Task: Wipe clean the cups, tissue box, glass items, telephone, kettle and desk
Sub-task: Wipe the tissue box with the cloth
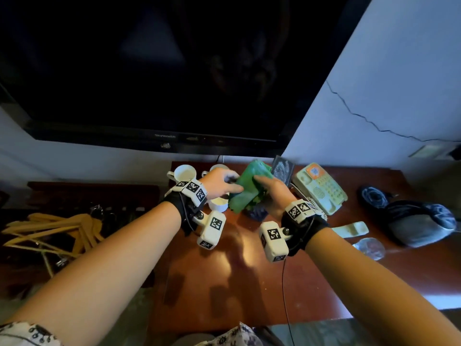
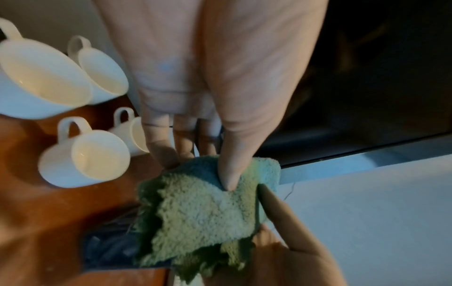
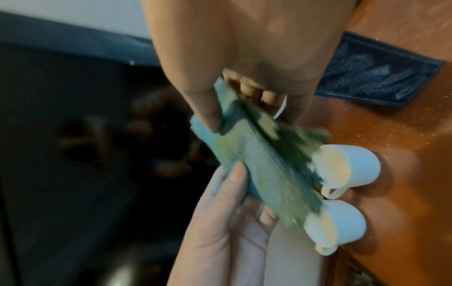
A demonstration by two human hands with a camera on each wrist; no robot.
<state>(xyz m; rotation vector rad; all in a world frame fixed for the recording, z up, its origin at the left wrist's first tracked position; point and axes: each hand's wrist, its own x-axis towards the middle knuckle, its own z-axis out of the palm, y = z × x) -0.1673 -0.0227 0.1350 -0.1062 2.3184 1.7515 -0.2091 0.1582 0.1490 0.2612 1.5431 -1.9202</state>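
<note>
Above the back of the worktop (image 1: 249, 283), between your two hands, hangs the green cloth (image 1: 245, 189), folded into a thick pad. Your left hand (image 1: 219, 183) pinches one end, thumb pressed on the pile with fingers behind; your right hand (image 1: 270, 189) clamps the other end, thumb on top and fingers curled beneath.

Handling, as judged: the cloth is soft, light and limp, with loose ragged edges; hold it by the folded bulk, not the fringe, or it will open out.

The white cups (image 2: 83, 156) stand just below and to the left of the cloth. They look like glazed ceramic, so expect them rigid, smooth and breakable; steady each by body or handle.

The telephone (image 1: 320, 188) lies to the right, its handset (image 1: 349, 229) off and apart, cord attached. Near the right front sits a clear glass item (image 1: 369, 248), likely fragile and slippery.

Surface: polished reddish wood, speckled with fine dust in the right wrist view. A dark patterned tray (image 3: 376, 77) lies behind the cloth. Overhead hangs a wall-mounted television (image 1: 154, 71), close above the working space. Wooden hangers (image 1: 55, 231) lie on a lower shelf to the left.
</note>
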